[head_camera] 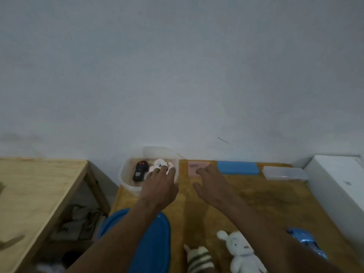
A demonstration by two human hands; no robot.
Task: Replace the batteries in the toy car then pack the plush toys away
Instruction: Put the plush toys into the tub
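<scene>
A clear plastic bin (126, 180) stands at the back of the yellow table (266, 203), against the wall. Inside it lie a black remote control (139, 170) and a pink and white plush (160, 164). My left hand (159, 186) reaches into the bin with its fingers spread and its fingertips touching that plush. My right hand (210, 182) hovers open over the table beside the bin, holding nothing. At the near edge lie a white bunny plush (242, 253) and a striped plush (199, 259). The blue toy car (303, 241) sits at the right, partly hidden by my right forearm.
A blue lid (155, 243) lies under my left forearm. Along the wall stand a pink box (194, 167), a blue box (238, 167) and a clear box (285, 173), with a white box (338, 180) at the right. A wooden table (39, 186) stands left.
</scene>
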